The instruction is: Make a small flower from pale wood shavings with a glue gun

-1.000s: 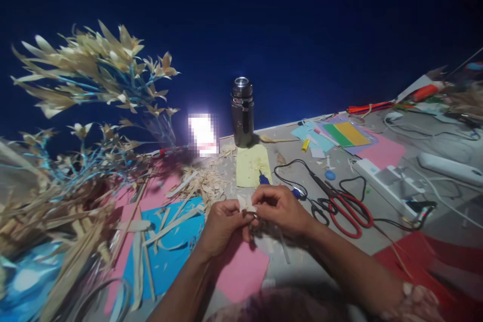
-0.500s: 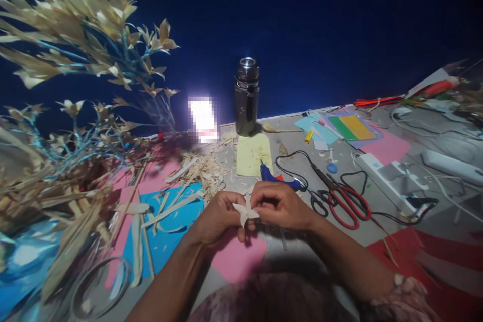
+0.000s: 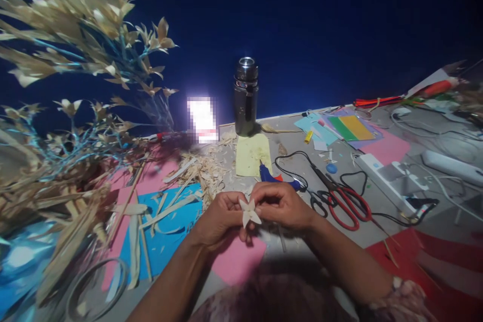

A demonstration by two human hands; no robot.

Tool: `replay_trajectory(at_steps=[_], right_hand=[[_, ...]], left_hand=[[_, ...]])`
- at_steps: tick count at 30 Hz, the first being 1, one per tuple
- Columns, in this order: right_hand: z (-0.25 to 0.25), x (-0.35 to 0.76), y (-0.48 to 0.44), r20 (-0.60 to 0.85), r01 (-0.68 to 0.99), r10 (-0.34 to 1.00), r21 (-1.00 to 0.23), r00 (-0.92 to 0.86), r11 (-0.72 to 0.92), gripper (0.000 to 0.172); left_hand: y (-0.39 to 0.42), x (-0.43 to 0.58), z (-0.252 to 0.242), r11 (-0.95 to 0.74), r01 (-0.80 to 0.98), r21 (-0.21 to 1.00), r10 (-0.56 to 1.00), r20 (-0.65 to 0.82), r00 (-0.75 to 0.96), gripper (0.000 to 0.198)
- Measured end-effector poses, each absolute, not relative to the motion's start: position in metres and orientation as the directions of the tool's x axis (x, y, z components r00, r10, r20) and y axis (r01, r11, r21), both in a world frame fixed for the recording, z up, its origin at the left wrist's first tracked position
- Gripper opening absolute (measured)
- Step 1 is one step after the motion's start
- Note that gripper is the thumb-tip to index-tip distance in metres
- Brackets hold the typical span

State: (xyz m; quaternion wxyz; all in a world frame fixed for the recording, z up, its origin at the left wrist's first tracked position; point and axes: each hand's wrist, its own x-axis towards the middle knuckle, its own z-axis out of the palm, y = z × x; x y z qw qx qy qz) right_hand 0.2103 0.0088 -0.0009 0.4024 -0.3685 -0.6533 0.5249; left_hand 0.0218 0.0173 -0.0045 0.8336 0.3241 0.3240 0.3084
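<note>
Pale flower (image 3: 249, 213), one: pinched in left hand (image 3: 225, 219) and right hand (image 3: 283, 206). Possible risk: petals (image 3: 255, 218) tearing under uneven pull.

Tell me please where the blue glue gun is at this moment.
In the head view, the blue glue gun lies just right of centre, directly beyond the right hand, with its nozzle over the yellow paper.

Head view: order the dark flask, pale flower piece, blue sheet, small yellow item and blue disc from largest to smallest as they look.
1. Blue sheet
2. Dark flask
3. Pale flower piece
4. Small yellow item and blue disc: too alike to rank
</note>
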Motion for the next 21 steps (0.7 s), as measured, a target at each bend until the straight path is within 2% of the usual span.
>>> replay_trajectory(at_steps=[3, 9, 13, 17, 21], right_hand=[[-0.005, 0.212, 0.009, 0.103, 0.028, 0.912, -0.992, -0.396, 0.124, 0.018], [-0.009, 0.212, 0.010, 0.204, -0.020, 0.944, -0.978, -0.260, 0.206, 0.021], [-0.006, 0.210, 0.011, 0.181, 0.046, 0.965, -0.980, -0.192, 0.193, 0.016], [-0.005, 0.206, 0.010, 0.112, 0.025, 0.979, -0.993, -0.168, 0.118, 0.014], [-0.008, 0.201, 0.009, 0.066, 0.005, 0.982, -0.998, -0.178, 0.068, 0.016]], left_hand=[[0.017, 0.022, -0.004, 0.573, -0.287, 0.768, 0.743, -0.338, 0.578, 0.034], [0.016, 0.023, 0.002, 0.288, -0.124, 0.950, 0.907, -0.229, 0.353, 0.021], [0.014, 0.023, 0.003, 0.182, -0.106, 0.977, 0.950, -0.147, 0.274, 0.018], [0.012, 0.024, -0.007, 0.215, -0.132, 0.968, 0.946, -0.173, 0.275, 0.021], [0.012, 0.025, -0.020, 0.342, -0.282, 0.896, 0.914, -0.248, 0.320, 0.020]])
